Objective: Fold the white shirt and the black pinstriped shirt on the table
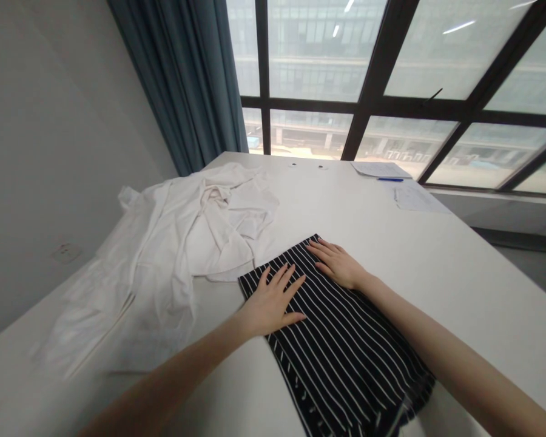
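Observation:
A black garment with thin white stripes (341, 340) lies flat and folded on the white table (327, 206), its near end blurred at the bottom of the view. My left hand (275, 300) rests palm down on its left side near the far edge, fingers spread. Farther out, my right hand (337, 261) lies flat by the garment's far right corner, its fingers stretched toward the left. Neither hand grips the cloth. To the left, a rumpled white garment (173, 237) is heaped on the table, one part of it close to the striped garment's far left corner.
Toward the far right of the table lie a paper booklet (380, 170), a blue pen (390, 179) and a loose sheet of paper (418, 199). Two small dark items sit near the back edge. Behind are a blue curtain (195, 79) and dark-framed windows (361, 109); a wall stands left.

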A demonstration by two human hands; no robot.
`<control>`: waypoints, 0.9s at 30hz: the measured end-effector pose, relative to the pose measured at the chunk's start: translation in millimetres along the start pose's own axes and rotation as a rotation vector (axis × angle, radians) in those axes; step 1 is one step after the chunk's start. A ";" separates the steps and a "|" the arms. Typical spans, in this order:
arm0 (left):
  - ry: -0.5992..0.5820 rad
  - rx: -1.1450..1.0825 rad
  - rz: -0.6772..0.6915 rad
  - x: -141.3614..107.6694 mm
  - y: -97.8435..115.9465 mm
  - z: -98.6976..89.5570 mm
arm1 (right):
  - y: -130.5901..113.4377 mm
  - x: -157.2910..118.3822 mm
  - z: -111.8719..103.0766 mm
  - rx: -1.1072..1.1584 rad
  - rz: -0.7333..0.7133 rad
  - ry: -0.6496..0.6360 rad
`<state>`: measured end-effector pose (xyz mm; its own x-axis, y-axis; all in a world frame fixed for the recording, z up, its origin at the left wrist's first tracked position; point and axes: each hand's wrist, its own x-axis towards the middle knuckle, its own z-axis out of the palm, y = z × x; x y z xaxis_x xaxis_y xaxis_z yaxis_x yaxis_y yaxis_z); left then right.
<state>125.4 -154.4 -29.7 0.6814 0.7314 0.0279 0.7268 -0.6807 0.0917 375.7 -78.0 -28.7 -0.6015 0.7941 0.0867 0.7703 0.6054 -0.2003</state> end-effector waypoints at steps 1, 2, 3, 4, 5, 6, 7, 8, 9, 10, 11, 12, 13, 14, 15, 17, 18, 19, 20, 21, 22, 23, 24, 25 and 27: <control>-0.009 0.003 -0.002 0.1 0.3 -0.1 | -3.8 -1.9 -0.7 -0.035 0.035 0.013; -0.017 0.004 -0.003 0.1 0.5 -0.2 | -8.9 -5.8 -0.7 -0.073 0.086 0.031; -0.020 0.004 -0.003 0.0 0.6 -0.2 | -14.9 -11.9 0.2 -0.108 0.145 0.054; -0.020 0.001 -0.002 -0.2 0.4 0.0 | -21.3 -20.2 1.9 -0.134 0.199 0.075; -0.015 -0.003 0.001 -0.4 0.1 0.3 | -27.6 -30.5 4.3 -0.149 0.240 0.092; -0.011 -0.008 0.006 -0.6 -0.3 0.8 | -33.4 -42.2 7.2 -0.155 0.266 0.103; -0.009 -0.014 0.011 -0.8 -0.8 1.3 | -38.4 -55.0 10.2 -0.155 0.278 0.110; -0.011 -0.020 0.015 -1.0 -1.3 1.7 | -42.4 -68.1 13.1 -0.154 0.285 0.116; -0.015 -0.026 0.017 -1.2 -1.8 1.8 | -45.2 -80.8 15.6 -0.157 0.294 0.124; -0.020 -0.032 0.019 -1.2 -2.2 1.7 | -47.1 -92.4 17.7 -0.163 0.307 0.134; -0.025 -0.036 0.020 -1.1 -2.5 1.4 | -48.0 -102.4 19.1 -0.171 0.322 0.140; -0.031 -0.039 0.019 -0.9 -2.7 0.8 | -48.3 -110.1 19.8 -0.179 0.336 0.141; -0.039 -0.039 0.018 -0.6 -2.6 0.2 | -47.9 -115.4 19.9 -0.184 0.344 0.134; -0.047 -0.038 0.017 -0.3 -2.3 -0.4 | -46.8 -118.2 19.4 -0.185 0.348 0.122; -0.053 -0.036 0.015 -0.1 -1.6 -0.8 | -45.0 -118.5 18.2 -0.181 0.346 0.106; -0.053 -0.029 0.003 -0.6 0.9 -1.0 | -38.6 -113.3 14.4 -0.157 0.315 0.071; -0.049 -0.024 -0.006 -1.6 2.8 -1.1 | -33.8 -108.5 11.7 -0.140 0.288 0.056; -0.043 -0.017 -0.019 -3.2 5.0 -1.6 | -28.0 -102.9 8.7 -0.121 0.256 0.042; -0.038 -0.009 -0.035 -5.3 7.3 -2.7 | -21.5 -96.9 5.4 -0.100 0.219 0.026; -0.034 -0.001 -0.047 -7.4 9.4 -5.0 | -14.7 -90.6 2.1 -0.077 0.178 0.008; -0.030 0.005 -0.052 -9.2 11.0 -8.5 | -8.1 -84.2 -1.2 -0.053 0.136 -0.012; -0.021 0.009 -0.048 -10.1 11.6 -13.5 | -2.1 -77.9 -4.2 -0.027 0.094 -0.030; -0.007 0.008 -0.037 -9.5 11.1 -19.5 | 3.0 -71.7 -6.9 0.001 0.052 -0.047; 0.012 0.004 -0.022 -6.9 9.1 -26.4 | 6.7 -65.6 -9.2 0.029 0.011 -0.063; 0.061 -0.015 0.008 5.5 0.7 -39.6 | 10.4 -54.1 -12.5 0.077 -0.057 -0.090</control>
<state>126.2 -149.2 9.9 0.6806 0.7272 0.0891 0.7195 -0.6864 0.1057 418.9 -114.0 -23.2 -0.6630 0.7485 0.0131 0.7179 0.6406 -0.2724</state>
